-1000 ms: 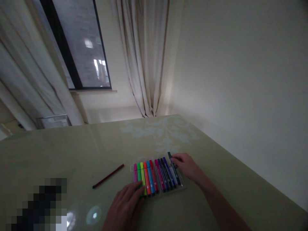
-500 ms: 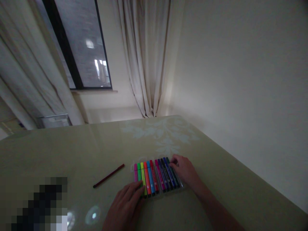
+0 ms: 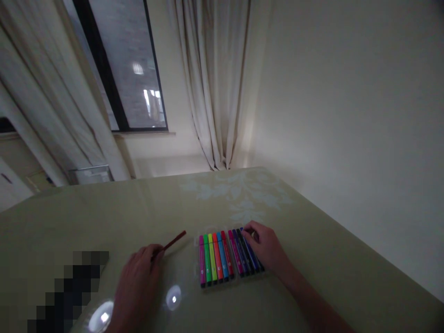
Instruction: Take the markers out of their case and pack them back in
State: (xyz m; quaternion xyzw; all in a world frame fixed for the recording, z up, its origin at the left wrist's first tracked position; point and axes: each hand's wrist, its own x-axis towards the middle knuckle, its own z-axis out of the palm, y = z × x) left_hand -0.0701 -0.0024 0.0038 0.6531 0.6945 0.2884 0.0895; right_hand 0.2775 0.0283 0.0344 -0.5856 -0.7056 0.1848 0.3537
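My left hand (image 3: 140, 277) pinches one end of a dark red marker (image 3: 175, 239), whose other end points up and to the right, just above or on the tabletop. A flat clear plastic case (image 3: 196, 259) lies to its right, holding several markers side by side in two groups. The left group runs from a pink marker (image 3: 202, 261) through a green marker (image 3: 207, 259) to a red marker (image 3: 227, 254). Dark blue and black markers fill much of the right group. Over their upper ends, my right hand (image 3: 265, 243) is closed with curled fingers; its fingertips hide what they grip, if anything.
The glossy greenish table (image 3: 243, 305) carries a pale floral pattern near its far edge. A wall (image 3: 347, 138) runs along its right side. Beyond stand curtains (image 3: 211, 92) and a window (image 3: 128, 69). A pixelated dark patch covers the lower left.
My left hand has left the case, moved left and taken hold of the dark red marker lying on the table. My right hand stays at the case's right end. The view has shifted slightly.
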